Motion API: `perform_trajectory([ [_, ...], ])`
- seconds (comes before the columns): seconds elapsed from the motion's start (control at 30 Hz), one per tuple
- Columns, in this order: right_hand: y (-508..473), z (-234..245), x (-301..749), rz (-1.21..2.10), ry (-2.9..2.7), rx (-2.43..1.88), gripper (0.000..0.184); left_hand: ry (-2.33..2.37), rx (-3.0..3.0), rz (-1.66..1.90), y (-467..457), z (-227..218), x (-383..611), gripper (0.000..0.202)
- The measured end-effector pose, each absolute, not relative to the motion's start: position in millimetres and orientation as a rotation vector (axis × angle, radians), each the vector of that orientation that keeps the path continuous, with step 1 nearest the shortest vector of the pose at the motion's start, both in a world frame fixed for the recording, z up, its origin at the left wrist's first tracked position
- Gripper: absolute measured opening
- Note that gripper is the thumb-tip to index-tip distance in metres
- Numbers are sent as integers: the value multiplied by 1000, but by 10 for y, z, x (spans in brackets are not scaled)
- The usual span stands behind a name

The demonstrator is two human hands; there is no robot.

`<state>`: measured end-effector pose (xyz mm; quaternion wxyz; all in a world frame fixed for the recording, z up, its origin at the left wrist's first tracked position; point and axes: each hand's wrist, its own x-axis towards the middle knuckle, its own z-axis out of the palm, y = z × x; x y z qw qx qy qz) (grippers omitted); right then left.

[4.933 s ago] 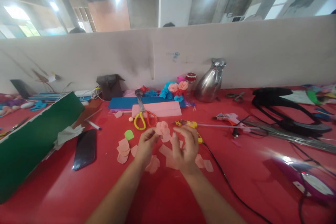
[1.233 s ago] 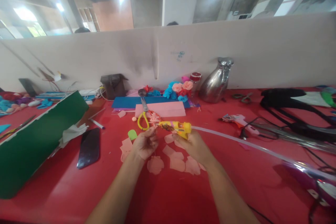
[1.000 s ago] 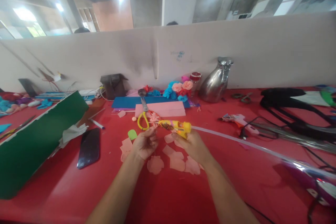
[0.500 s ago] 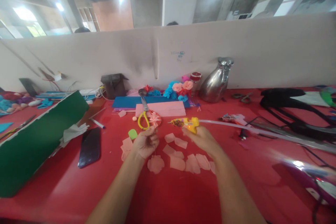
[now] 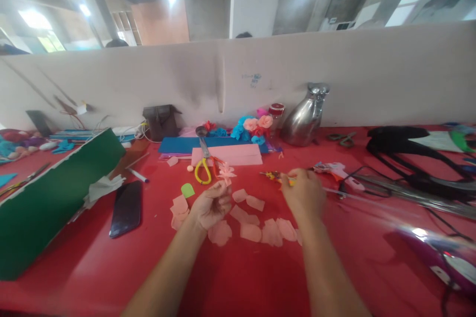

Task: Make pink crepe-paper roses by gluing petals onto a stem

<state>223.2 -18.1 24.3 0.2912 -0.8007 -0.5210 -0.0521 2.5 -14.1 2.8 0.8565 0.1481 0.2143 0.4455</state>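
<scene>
My left hand (image 5: pixel 213 204) pinches the base of a pink paper flower (image 5: pixel 226 172), its petals pointing up from the fingertips. Yellow-and-orange-handled scissors (image 5: pixel 203 171) lie just behind that flower. My right hand (image 5: pixel 304 193) is wrapped over a yellow hot glue gun (image 5: pixel 273 176), which lies low over the table with its nozzle to the left. Much of the gun is hidden by the fingers, and a clear glue stick (image 5: pixel 357 198) trails out to the right. Cut pink paper petals (image 5: pixel 251 232) lie between and below my hands, with a green paper piece (image 5: pixel 188 189) to the left.
A green board (image 5: pixel 55 208) and a phone (image 5: pixel 126 208) are on the left. Folded pink paper (image 5: pixel 238 154), paper flowers (image 5: pixel 249 128) and a steel jug (image 5: pixel 307 116) stand along the back. Another glue gun (image 5: pixel 338 171), cables and a purple iron (image 5: pixel 439 257) occupy the right.
My right hand has moved right with the yellow glue gun, away from the flower, and now covers more of it. My left hand has shifted slightly right, and the flower has turned.
</scene>
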Motion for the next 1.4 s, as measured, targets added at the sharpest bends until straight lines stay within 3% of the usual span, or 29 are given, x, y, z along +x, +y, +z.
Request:
perform_trajectory([
  [0.1, -195, 202, 1891, 397, -1493, -1588, 22, 456, 318, 935, -157, 56, 46, 19],
  [0.2, -243, 157, 1551, 854, -1422, -1334, 22, 482, 316, 927, -159, 73, 57, 18],
  [0.37, -307, 146, 1342, 1173, -1138, -1121, 20, 489, 311, 896, -163, 64, 76, 13],
  [0.73, -334, 173, 1342, 1267, -978, -1043, 18, 533, 298, 882, -187, 41, 123, 15],
  [1.4, -308, 69, 1333, 1072, -1071, -1087, 15, 547, 463, 949, -222, 33, 171, 18],
])
